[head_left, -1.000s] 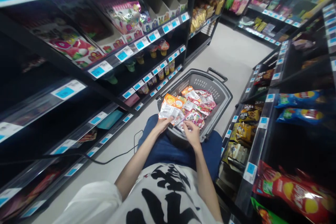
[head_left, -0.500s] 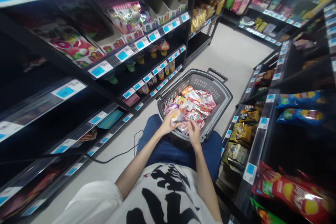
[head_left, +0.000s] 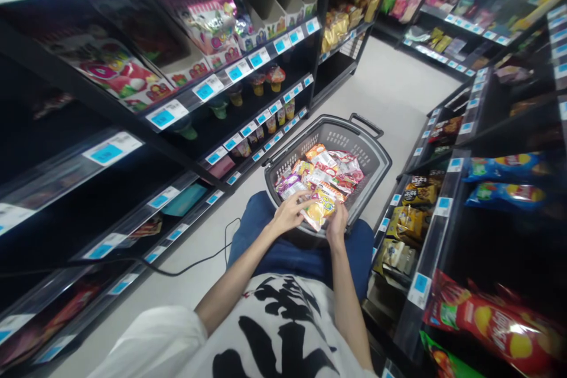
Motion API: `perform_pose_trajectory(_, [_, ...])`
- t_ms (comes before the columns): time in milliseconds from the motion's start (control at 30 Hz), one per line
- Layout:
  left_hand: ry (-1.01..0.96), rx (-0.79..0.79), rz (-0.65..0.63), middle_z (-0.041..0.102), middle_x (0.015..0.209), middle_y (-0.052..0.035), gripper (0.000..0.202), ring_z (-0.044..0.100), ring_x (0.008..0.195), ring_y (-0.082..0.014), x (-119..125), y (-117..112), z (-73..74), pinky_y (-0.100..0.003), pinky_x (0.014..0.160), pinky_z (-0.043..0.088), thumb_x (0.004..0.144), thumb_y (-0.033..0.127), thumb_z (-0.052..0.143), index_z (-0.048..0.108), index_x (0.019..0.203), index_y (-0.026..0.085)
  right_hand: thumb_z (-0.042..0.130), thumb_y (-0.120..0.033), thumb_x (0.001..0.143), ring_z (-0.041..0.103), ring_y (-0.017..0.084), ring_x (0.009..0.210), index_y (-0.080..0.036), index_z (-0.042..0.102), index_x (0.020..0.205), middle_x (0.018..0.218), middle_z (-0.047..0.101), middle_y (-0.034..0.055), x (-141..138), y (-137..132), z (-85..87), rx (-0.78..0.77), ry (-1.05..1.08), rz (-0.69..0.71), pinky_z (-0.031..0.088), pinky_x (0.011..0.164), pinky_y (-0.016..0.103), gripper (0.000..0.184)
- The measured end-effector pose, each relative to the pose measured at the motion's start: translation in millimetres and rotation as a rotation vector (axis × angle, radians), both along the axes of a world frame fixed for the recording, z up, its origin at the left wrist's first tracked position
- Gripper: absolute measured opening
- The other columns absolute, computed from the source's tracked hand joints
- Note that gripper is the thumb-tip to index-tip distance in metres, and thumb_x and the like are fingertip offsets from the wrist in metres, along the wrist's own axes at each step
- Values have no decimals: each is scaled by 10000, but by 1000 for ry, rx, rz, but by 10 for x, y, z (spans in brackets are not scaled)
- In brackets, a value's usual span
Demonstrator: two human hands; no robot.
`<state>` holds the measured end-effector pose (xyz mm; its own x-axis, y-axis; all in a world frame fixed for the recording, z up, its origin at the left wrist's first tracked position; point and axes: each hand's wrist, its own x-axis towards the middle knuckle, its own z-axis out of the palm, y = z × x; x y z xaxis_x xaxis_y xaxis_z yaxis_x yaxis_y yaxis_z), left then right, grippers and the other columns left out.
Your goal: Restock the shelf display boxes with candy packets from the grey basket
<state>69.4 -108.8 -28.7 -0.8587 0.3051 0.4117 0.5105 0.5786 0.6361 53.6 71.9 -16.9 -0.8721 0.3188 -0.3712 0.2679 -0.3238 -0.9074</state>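
Observation:
A yellow candy packet (head_left: pixel 319 208) is held up between my two hands over the near side of a grey shopping basket (head_left: pixel 374 180). My left hand (head_left: pixel 290 212) grips the packet's left side, fingers lying across its front. At the packet's right edge, my right hand (head_left: pixel 337 223) is closed on it, with some fingers hidden. Behind the packet, several colourful snack packets (head_left: pixel 323 160) lie heaped in the basket. The basket stands in front of my knees, its handle (head_left: pixel 367 124) folded out at the far end.
Dark shelves with price tags line both sides of the aisle. On the left are boxed candy bags (head_left: pixel 210 20) and jelly cups (head_left: pixel 275 77). Red chip bags (head_left: pixel 498 322) and blue bags (head_left: pixel 505 195) lie on the right. A black cable (head_left: pixel 190 269) crosses the floor at left.
The packet in my hands has turned so its yellow front faces up, and it has shifted slightly right. My right hand has moved a little right and down to its edge.

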Motion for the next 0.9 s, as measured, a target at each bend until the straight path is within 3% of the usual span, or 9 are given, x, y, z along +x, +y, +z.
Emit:
perform_pose_trajectory(167, [53, 54, 74, 679, 1026, -102, 238, 644, 986, -203, -2, 15, -74, -344, 860, 563, 867, 100, 541, 746, 954, 184, 697, -640, 680, 684, 208, 850, -188, 574, 959, 1001, 702, 72, -8, -9, -5, -28, -10, -53, 573, 707, 291, 546])
perform_pose_trajectory(233, [87, 62, 62, 683, 894, -77, 219, 632, 890, -185, -6, 25, -60, -335, 817, 540, 931, 132, 522, 706, 831, 193, 690, -634, 679, 689, 213, 889, -188, 568, 954, 1030, 704, 79, -12, 1, -3, -33, -1, -77, 583, 757, 299, 538])
perform_pose_trajectory(333, [155, 87, 48, 687, 810, -60, 273, 630, 831, -168, -19, 34, -24, -326, 787, 521, 996, 174, 514, 679, 779, 198, 689, -648, 684, 701, 221, 927, -192, 559, 959, 1068, 711, 90, -16, 13, 33, -51, 11, -78, 597, 808, 317, 548])
perform_pose_trajectory(467, [248, 131, 24, 687, 769, -36, 262, 618, 765, -139, -40, 9, 13, -282, 731, 506, 1002, 184, 560, 655, 758, 196, 753, -679, 698, 730, 236, 947, -178, 625, 1062, 1118, 734, 93, -11, -12, 128, -104, 29, 36, 621, 851, 357, 632])
perform_pose_trajectory(600, [264, 161, -29, 644, 755, -19, 245, 595, 731, -112, -25, -47, 76, -229, 682, 479, 965, 97, 533, 603, 747, 184, 939, -538, 586, 732, 240, 846, -139, 722, 1019, 1022, 763, 97, 114, 1, 223, -96, 12, 132, 634, 782, 352, 628])
perform_pose_trajectory(733, [172, 167, -121, 594, 760, 1, 203, 556, 672, -84, 9, -93, 147, -194, 608, 424, 927, 87, 605, 576, 747, 175, 977, -447, 618, 727, 216, 864, -141, 782, 995, 1014, 773, 72, 602, 161, 323, -32, -33, 33, 623, 785, 299, 523])
perform_pose_trajectory(900, [134, 108, -82, 553, 710, 31, 297, 483, 584, -58, 0, -102, 144, -202, 568, 370, 903, 162, 759, 542, 701, 167, 1002, -404, 560, 732, 227, 866, -133, 801, 971, 994, 771, 86, 1690, 440, 383, -158, -197, -55, 619, 863, 329, 532])
